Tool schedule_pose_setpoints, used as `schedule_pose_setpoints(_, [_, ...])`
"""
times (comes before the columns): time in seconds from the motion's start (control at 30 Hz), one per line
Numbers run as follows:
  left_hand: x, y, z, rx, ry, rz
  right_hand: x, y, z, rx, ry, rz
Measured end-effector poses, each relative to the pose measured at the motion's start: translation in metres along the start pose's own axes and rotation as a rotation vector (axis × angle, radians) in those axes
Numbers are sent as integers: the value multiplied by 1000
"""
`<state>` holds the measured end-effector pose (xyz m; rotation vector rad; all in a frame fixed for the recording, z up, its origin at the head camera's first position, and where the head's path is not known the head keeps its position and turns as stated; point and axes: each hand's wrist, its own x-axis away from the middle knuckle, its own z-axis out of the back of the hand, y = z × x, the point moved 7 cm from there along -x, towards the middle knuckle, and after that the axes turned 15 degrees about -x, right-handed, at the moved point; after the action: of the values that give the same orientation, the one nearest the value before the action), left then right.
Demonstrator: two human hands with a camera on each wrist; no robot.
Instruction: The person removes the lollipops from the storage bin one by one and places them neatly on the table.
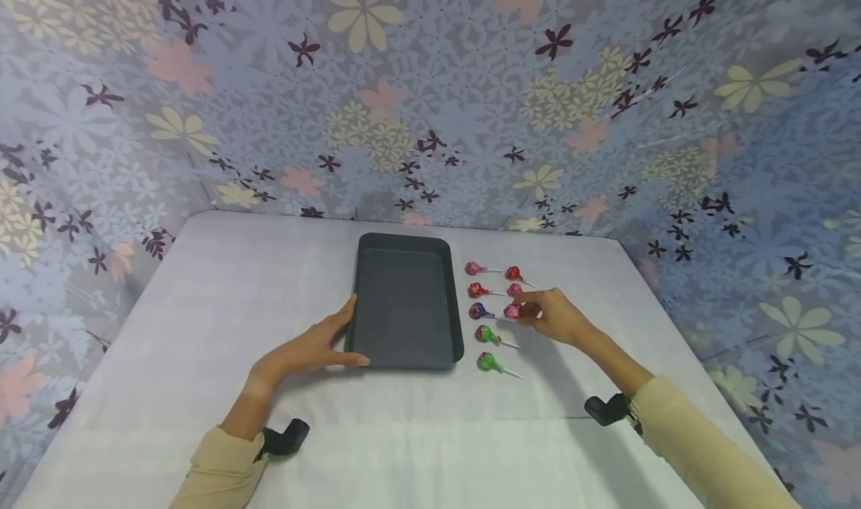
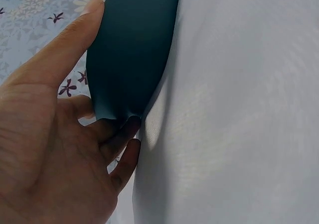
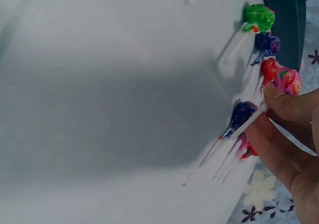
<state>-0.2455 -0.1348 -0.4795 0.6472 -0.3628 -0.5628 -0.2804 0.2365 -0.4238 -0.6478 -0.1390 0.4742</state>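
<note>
My left hand holds the near left corner of a dark grey rectangular baking tray, fingers along its left side and thumb at the near edge. The left wrist view shows the thumb stretched along the tray and the other fingertips bent against its wall. To the right of the tray, my right hand pinches a pink-wrapped lollipop. In the right wrist view the pinched lollipop is held by its white stick between thumb and fingers, and a dark blue lollipop lies close by the fingers.
Several lollipops lie in rows on the white cloth-covered table: a pink one, a red one, a blue one, a green one. Another red lollipop is farther right. Flowered fabric surrounds the table.
</note>
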Motion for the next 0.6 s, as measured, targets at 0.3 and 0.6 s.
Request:
schedule_pose_setpoints(0.3, [-1,1,2,-9,2,-1,13,13,-4,8,4,-10])
schedule_pose_setpoints(0.6, [1,2,2,-15,-8,8,26,27,-9,38,-23,-52])
